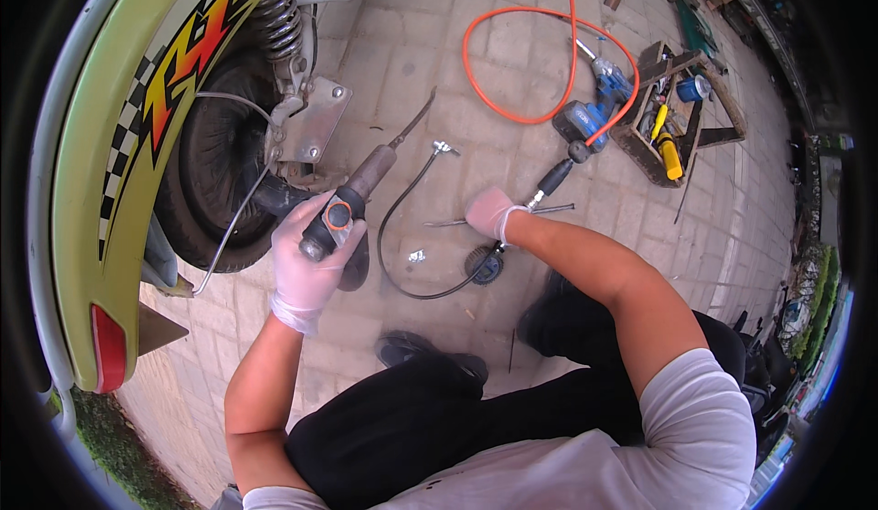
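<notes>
My left hand (309,268), in a thin pale glove, is wrapped round a dark grey barrel-shaped hand tool (364,176) with a long narrow bit pointing up and away. An orange ring shows at its near end. Low over the paving, my gloved right hand (494,214) is closed, its fingers mostly hidden. A thin metal rod (554,207) shows on either side of it; whether I grip it is unclear. Partly under my right wrist lies a tyre inflator (554,179) with a round gauge (484,266) and a black hose (395,217) ending in a metal chuck (444,148).
The motorcycle's rear wheel (206,181) and green body panel (91,190) stand close at my left. An orange air hose (468,62) loops past a blue cordless power tool (594,112). A wooden tool tray (645,158) holds yellow-handled tools. My shoe (430,356) is near the hose.
</notes>
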{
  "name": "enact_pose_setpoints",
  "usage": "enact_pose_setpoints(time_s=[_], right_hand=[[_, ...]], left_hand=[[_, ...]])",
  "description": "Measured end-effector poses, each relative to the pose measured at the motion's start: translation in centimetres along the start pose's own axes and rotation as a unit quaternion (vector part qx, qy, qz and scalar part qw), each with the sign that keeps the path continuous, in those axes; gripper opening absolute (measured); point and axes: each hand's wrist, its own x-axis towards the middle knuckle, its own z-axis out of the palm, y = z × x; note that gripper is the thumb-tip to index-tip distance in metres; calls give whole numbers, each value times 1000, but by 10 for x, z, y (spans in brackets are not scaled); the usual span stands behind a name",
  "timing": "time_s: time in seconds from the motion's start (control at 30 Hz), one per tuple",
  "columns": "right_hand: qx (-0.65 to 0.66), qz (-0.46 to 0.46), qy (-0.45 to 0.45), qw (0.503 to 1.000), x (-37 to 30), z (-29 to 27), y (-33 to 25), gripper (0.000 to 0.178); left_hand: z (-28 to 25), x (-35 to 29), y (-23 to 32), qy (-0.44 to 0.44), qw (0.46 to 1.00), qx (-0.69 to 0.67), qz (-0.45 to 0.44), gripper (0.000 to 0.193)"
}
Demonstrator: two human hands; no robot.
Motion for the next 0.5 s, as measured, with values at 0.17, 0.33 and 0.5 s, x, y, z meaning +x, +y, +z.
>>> enact_pose_setpoints(time_s=[0.17,0.33,0.5], right_hand=[[43,0,79,996,-36,-63,13,17],[126,44,205,970,-117,-154,12,16],[514,5,229,827,-213,-236,-22,29]], left_hand=[[-4,-2,-13,35,996,-66,-43,29],[-5,-2,-18,41,997,-49,-32,25],[-3,6,-14,17,997,-70,-33,22]])
